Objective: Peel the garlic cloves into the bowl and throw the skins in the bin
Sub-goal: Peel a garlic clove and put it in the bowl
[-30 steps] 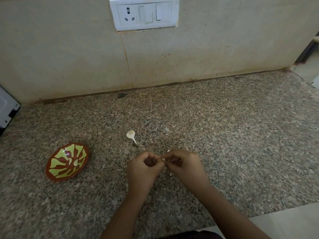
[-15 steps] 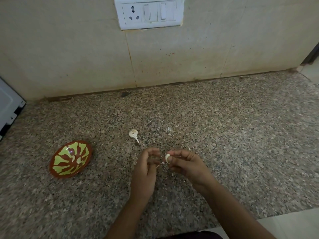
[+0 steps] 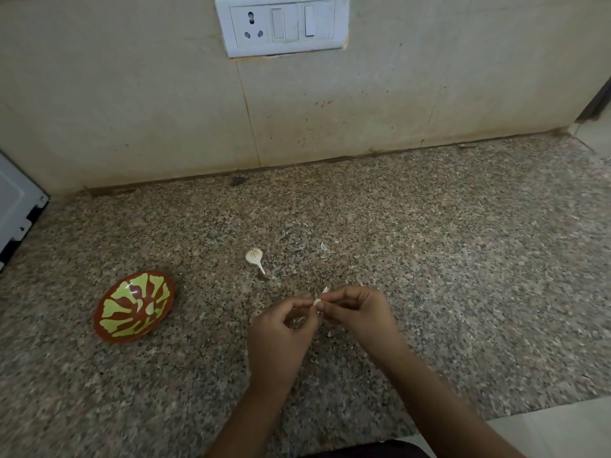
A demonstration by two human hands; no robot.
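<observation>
Pinching one small garlic clove [image 3: 316, 302] between curled fingertips of left hand [image 3: 281, 338] and right hand [image 3: 360, 312], held it just above the speckled counter [image 3: 446, 259]. Could not assign the pale skin shred [image 3: 326, 289] beside it to either hand. Had the patterned bowl [image 3: 114, 320] well to the left, holding two pale cloves [image 3: 150, 308]. Showed another garlic piece [image 3: 254, 256] beyond the hands, peeled or unpeeled not discernible. Cropped at frame edges: white appliance [image 3: 13, 206], switch plate [image 3: 281, 24].
</observation>
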